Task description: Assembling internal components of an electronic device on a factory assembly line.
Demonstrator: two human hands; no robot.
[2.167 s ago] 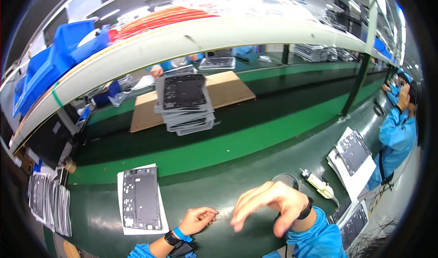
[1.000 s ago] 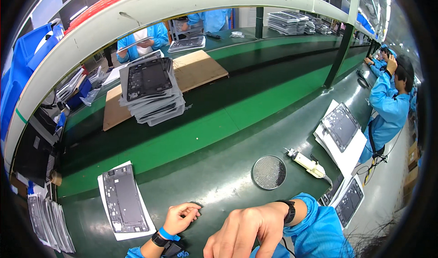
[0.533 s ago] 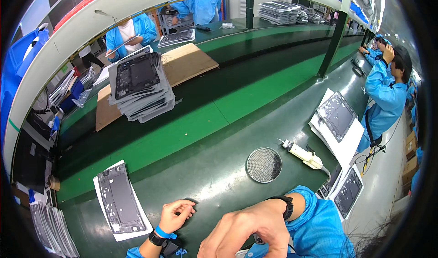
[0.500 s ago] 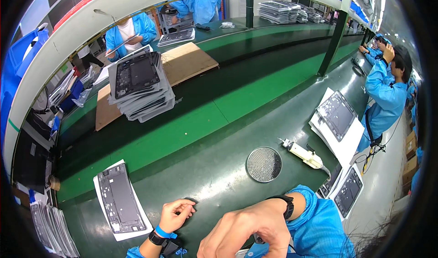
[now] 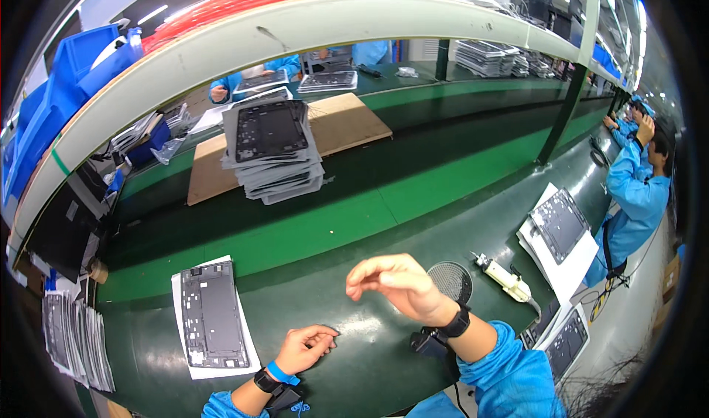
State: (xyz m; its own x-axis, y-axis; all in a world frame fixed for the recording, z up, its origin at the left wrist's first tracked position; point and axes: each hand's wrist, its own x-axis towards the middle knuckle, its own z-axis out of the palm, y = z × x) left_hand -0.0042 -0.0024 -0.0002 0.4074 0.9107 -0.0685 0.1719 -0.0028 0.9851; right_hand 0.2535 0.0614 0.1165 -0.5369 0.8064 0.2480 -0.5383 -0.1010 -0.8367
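Observation:
My left hand (image 5: 304,348) rests low over the green work table (image 5: 332,278), fingers curled together with nothing visible in them. A blue band and a black strap circle its wrist. To its left lies a dark tablet housing (image 5: 214,314) on a white sheet (image 5: 249,348). My right hand (image 5: 399,289) is raised above the table, holding nothing; its fingers are bent and the thumb stands apart. It partly overlaps a round mesh dish (image 5: 452,279) with dark specks. Right of the dish lies a cream electric screwdriver (image 5: 506,279), touched by neither hand.
A tall stack of tablet housings and grey sheets (image 5: 277,152) stands on a wooden board (image 5: 354,126) across the green strip. More housings (image 5: 559,224) lie on white sheets at right. A shelf beam (image 5: 295,30) arches overhead. A co-worker (image 5: 635,189) in blue stands at far right.
My right hand has moved up and away from the lower edge, out over the table near the dish. My left hand keeps its pose. The whole view has shifted a little.

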